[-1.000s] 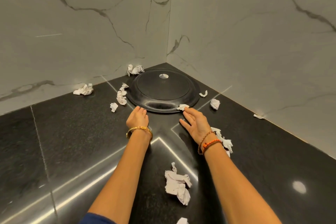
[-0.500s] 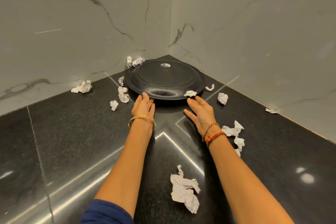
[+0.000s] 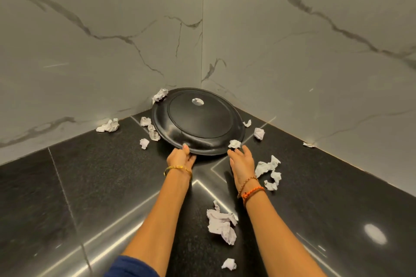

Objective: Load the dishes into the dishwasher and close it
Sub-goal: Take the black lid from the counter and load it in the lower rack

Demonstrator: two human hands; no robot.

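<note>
A large black round plate (image 3: 199,121) sits in the far corner of a black stone counter (image 3: 90,175), its near edge tilted up off the surface. My left hand (image 3: 181,157) grips that near rim, thumb on top and fingers underneath. My right hand (image 3: 242,161) lies just right of the rim with fingers straight, fingertips at the plate's edge beside a small paper scrap (image 3: 234,143). No dishwasher is in view.
Marble walls (image 3: 112,51) meet right behind the plate. Several crumpled white paper scraps lie around it: left (image 3: 108,125), right (image 3: 267,166), and a larger wad (image 3: 221,224) between my forearms.
My left hand has taken hold of the plate's near rim and the edge has lifted. My right hand stays beside the rim. The view has shifted.
</note>
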